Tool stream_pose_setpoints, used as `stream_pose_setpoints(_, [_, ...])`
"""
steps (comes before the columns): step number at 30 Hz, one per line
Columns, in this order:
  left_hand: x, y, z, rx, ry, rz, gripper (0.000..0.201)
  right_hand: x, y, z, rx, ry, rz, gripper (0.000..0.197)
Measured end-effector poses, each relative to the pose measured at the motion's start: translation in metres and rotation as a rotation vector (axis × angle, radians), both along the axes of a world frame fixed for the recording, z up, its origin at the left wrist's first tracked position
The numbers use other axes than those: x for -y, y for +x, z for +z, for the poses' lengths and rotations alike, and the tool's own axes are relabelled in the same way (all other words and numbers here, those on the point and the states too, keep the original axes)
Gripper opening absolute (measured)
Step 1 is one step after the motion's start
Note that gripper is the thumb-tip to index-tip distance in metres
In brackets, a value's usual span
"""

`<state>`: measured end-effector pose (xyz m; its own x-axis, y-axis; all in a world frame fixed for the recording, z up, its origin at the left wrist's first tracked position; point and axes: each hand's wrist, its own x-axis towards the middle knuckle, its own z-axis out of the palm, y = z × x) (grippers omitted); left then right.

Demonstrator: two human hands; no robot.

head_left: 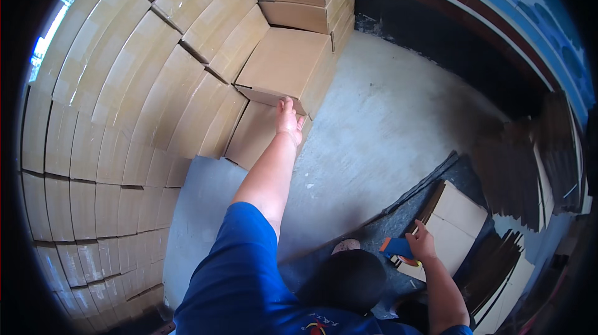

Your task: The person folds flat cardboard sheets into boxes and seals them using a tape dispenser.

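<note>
My left arm reaches forward, and my left hand rests against the near face of a brown cardboard carton with its fingers apart. That carton sits on another carton, whose top shows partly behind my wrist. At the lower right, my right hand is closed around a blue and orange tape dispenser, its grip partly hidden by my fingers. The dispenser is above flat folded cardboard lying on a dark sheet.
Stacked brown cartons form a tall wall on the left and far side. Folded cardboard sheets stand at the right, with more below. Grey floor stretches between them. A dark wall base bounds the far right.
</note>
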<state>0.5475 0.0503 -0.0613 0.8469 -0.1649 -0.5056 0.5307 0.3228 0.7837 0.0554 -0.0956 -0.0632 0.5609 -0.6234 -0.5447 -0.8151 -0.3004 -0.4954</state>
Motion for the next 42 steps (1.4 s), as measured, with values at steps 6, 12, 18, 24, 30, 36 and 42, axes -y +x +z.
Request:
stream_pose_setpoints(6, [0.003, 0.027, -0.031, -0.013, -0.035, 0.067, 0.073, 0.014, -0.021, 0.003, 0.013, -0.015, -0.009, 0.055])
stream_pose_setpoints(12, [0.002, -0.035, -0.054, -0.043, 0.32, 0.105, 0.067, 0.061, -0.026, 0.068, -0.11, 0.048, -0.03, 0.053])
stream_pose_setpoints(18, [0.017, -0.133, -0.077, -0.11, 0.442, -0.131, 0.038, 0.086, -0.064, 0.126, -0.02, 0.163, -0.186, 0.047])
stream_pose_setpoints(24, [0.056, -0.223, -0.072, -0.111, 0.461, -0.51, 0.029, 0.076, -0.138, 0.143, 0.058, 0.293, -0.357, 0.042])
stream_pose_setpoints(30, [0.073, -0.263, -0.033, 0.038, 0.499, -0.854, 0.03, 0.088, -0.192, 0.14, 0.238, 0.41, -0.564, 0.041])
stream_pose_setpoints(36, [0.112, -0.331, 0.014, 0.269, 0.476, -1.214, 0.031, 0.09, -0.267, 0.115, 0.383, 0.414, -0.97, 0.048])
stream_pose_setpoints(42, [0.14, -0.388, 0.104, 0.644, 0.706, -2.265, 0.042, 0.051, -0.32, 0.079, 0.442, 0.328, -1.053, 0.055])
